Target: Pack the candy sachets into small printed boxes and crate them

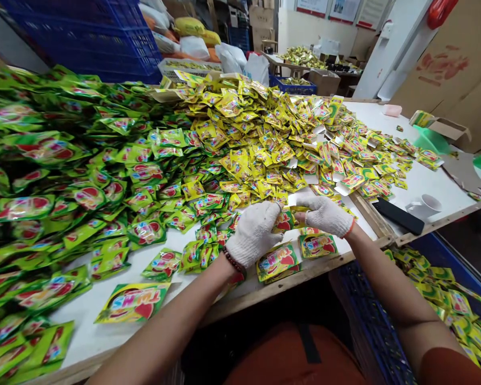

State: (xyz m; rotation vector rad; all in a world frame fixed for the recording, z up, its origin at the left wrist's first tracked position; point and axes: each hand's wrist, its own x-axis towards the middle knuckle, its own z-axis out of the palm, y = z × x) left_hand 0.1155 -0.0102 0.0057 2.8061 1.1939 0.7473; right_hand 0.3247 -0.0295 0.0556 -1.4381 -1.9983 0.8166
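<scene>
A small printed carton (284, 220), green and red with pale flaps, is between my hands over the table's near edge. My left hand (255, 233), in a white knitted glove, closes around it from the left. My right hand (325, 215), gloved alike, pinches at its right end, fingers bent; their tips are partly hidden. Just below lie a flat carton (278, 262) with a watermelon print and another carton (317, 245). A larger printed carton (132, 302) rests left of my left forearm. Green watermelon sachets (146, 231) spread close to my left hand.
Yellow cartons and packets (260, 139) are heaped behind my hands. A wooden strip (371, 216) divides the table; beyond it are a black phone-like slab (398, 215) and a white mug (427, 206). A blue crate (457, 262) of filled cartons stands low right. Another blue crate (84, 43) rises behind.
</scene>
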